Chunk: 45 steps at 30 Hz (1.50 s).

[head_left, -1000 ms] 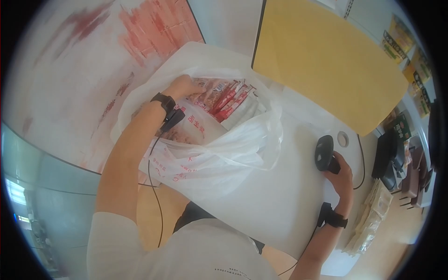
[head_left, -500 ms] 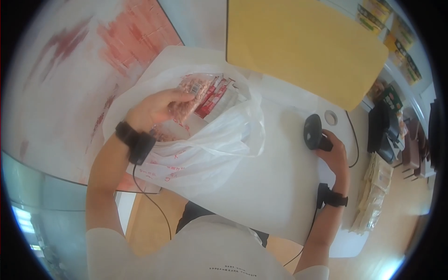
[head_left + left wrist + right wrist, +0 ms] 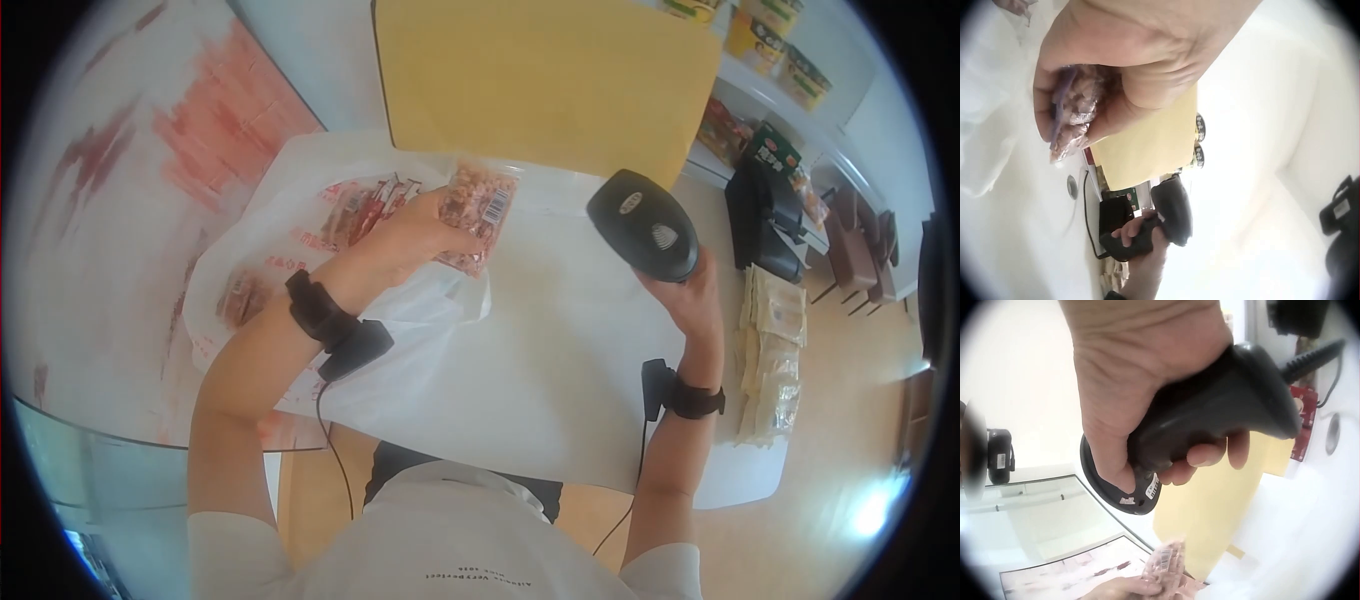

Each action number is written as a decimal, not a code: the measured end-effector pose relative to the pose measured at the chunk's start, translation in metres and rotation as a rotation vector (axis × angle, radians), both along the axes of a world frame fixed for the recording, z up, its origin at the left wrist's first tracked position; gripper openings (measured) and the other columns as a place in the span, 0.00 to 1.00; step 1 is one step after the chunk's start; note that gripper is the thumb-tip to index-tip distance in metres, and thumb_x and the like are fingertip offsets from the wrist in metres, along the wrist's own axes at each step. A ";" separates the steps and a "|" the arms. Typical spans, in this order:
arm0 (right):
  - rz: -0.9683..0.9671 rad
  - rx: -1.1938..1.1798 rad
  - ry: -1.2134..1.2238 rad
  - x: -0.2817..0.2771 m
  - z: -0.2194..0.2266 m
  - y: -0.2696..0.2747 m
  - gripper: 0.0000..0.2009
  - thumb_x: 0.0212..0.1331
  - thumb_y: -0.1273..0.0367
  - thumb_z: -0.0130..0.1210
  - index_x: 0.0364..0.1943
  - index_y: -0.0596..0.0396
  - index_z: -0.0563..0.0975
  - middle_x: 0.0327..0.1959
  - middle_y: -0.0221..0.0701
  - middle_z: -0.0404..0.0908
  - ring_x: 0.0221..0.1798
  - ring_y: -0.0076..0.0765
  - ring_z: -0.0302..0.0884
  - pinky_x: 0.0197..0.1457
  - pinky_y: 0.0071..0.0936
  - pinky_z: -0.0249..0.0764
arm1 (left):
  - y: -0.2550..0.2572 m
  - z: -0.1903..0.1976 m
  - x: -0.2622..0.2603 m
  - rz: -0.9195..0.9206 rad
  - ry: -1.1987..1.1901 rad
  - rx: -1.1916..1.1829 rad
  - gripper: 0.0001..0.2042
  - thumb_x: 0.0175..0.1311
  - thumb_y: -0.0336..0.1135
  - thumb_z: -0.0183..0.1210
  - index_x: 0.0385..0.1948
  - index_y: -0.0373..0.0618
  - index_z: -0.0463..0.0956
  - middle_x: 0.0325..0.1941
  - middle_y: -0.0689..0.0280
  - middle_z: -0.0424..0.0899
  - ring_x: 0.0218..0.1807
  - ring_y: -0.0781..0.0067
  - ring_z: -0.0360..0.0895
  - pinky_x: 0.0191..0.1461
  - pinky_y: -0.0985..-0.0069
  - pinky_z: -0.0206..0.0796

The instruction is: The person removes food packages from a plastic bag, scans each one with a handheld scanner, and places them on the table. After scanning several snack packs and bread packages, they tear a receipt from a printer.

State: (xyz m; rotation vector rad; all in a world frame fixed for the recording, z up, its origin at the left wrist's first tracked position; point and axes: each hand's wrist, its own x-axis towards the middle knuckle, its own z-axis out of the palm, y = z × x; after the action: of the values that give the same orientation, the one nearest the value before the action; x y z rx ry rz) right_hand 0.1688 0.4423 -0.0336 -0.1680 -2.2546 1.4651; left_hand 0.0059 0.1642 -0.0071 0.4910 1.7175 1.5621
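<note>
My left hand grips a clear packet of small pinkish-brown pieces, its white barcode label facing up in the head view. The left wrist view shows the packet pinched between thumb and fingers. My right hand holds a black handheld barcode scanner raised over the table, right of the packet. In the right wrist view, fingers wrap round the scanner's handle. Under my left forearm lies an opened white plastic bag with red print, holding more packets and red-and-white wrappers.
A yellow board stands at the back of the white table. On the right are a black device and a row of flat clear packs. Shelves with yellow tubs rise behind; a painted panel is at left.
My left hand has drawn the packet up out of the bag and carried it right, barcode showing. My right hand has lifted the scanner towards the packet. The head view has turned right.
</note>
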 end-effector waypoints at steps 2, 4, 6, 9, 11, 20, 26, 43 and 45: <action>0.014 0.025 0.012 0.003 0.014 -0.011 0.19 0.41 0.72 0.65 0.42 0.63 0.78 0.32 0.28 0.82 0.34 0.18 0.73 0.42 0.21 0.72 | 0.014 0.001 0.005 0.021 0.153 -0.048 0.19 0.52 0.20 0.60 0.48 0.37 0.73 0.40 0.64 0.81 0.41 0.74 0.80 0.47 0.74 0.72; 0.105 0.004 0.013 0.003 0.015 -0.016 0.20 0.41 0.72 0.65 0.42 0.63 0.78 0.32 0.28 0.82 0.34 0.18 0.73 0.42 0.21 0.72 | 0.022 -0.004 0.005 0.003 0.160 -0.047 0.19 0.51 0.21 0.60 0.49 0.37 0.72 0.41 0.64 0.81 0.41 0.74 0.79 0.47 0.74 0.72; 0.091 0.038 0.001 0.003 0.019 -0.022 0.19 0.41 0.73 0.64 0.42 0.62 0.78 0.28 0.30 0.81 0.32 0.18 0.73 0.39 0.22 0.72 | 0.029 -0.010 0.004 -0.012 0.164 -0.046 0.20 0.51 0.21 0.60 0.49 0.37 0.72 0.41 0.65 0.81 0.42 0.74 0.79 0.46 0.74 0.72; 0.119 0.163 0.010 -0.001 0.015 -0.025 0.17 0.40 0.73 0.65 0.39 0.60 0.79 0.22 0.34 0.79 0.25 0.24 0.73 0.34 0.24 0.72 | 0.035 -0.011 0.007 0.006 0.184 -0.027 0.22 0.51 0.21 0.61 0.51 0.38 0.70 0.43 0.65 0.80 0.44 0.73 0.79 0.48 0.74 0.71; 0.096 0.272 0.051 -0.003 0.011 -0.026 0.15 0.39 0.71 0.66 0.36 0.58 0.79 0.18 0.37 0.76 0.20 0.35 0.72 0.30 0.27 0.70 | 0.038 -0.009 0.011 0.041 0.189 -0.055 0.24 0.51 0.21 0.61 0.53 0.39 0.68 0.45 0.65 0.80 0.46 0.74 0.78 0.50 0.74 0.70; 0.072 0.233 0.008 -0.006 0.010 -0.032 0.16 0.39 0.71 0.67 0.37 0.54 0.80 0.22 0.38 0.79 0.24 0.36 0.75 0.33 0.28 0.71 | 0.013 -0.006 0.007 0.027 0.059 -0.048 0.19 0.51 0.21 0.63 0.47 0.39 0.73 0.41 0.66 0.80 0.43 0.74 0.79 0.47 0.74 0.72; 0.116 0.266 -0.227 -0.016 -0.015 -0.016 0.38 0.38 0.74 0.67 0.62 0.46 0.67 0.27 0.36 0.80 0.33 0.36 0.79 0.40 0.30 0.73 | -0.086 0.001 0.014 0.213 -0.051 -0.002 0.15 0.57 0.26 0.61 0.47 0.37 0.74 0.40 0.64 0.81 0.41 0.74 0.80 0.43 0.75 0.75; 0.003 0.252 -0.395 -0.026 -0.053 0.004 0.40 0.40 0.76 0.66 0.65 0.47 0.65 0.29 0.33 0.79 0.33 0.28 0.77 0.39 0.26 0.72 | -0.290 0.020 -0.009 0.236 0.219 -1.141 0.29 0.54 0.38 0.64 0.59 0.43 0.67 0.37 0.62 0.80 0.40 0.65 0.79 0.41 0.70 0.72; 0.006 0.259 -0.397 -0.026 -0.055 0.005 0.40 0.40 0.76 0.66 0.65 0.47 0.65 0.30 0.33 0.80 0.34 0.28 0.77 0.40 0.26 0.73 | -0.295 0.006 -0.009 0.186 0.266 -1.234 0.33 0.52 0.39 0.65 0.61 0.45 0.64 0.37 0.59 0.81 0.40 0.61 0.80 0.42 0.68 0.72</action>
State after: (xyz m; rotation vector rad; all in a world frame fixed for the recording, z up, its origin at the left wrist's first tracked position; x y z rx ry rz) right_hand 0.1426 0.4476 -0.0890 -0.4003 -2.7370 1.2078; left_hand -0.0035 -0.1313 -0.0008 -0.1189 2.5633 0.3027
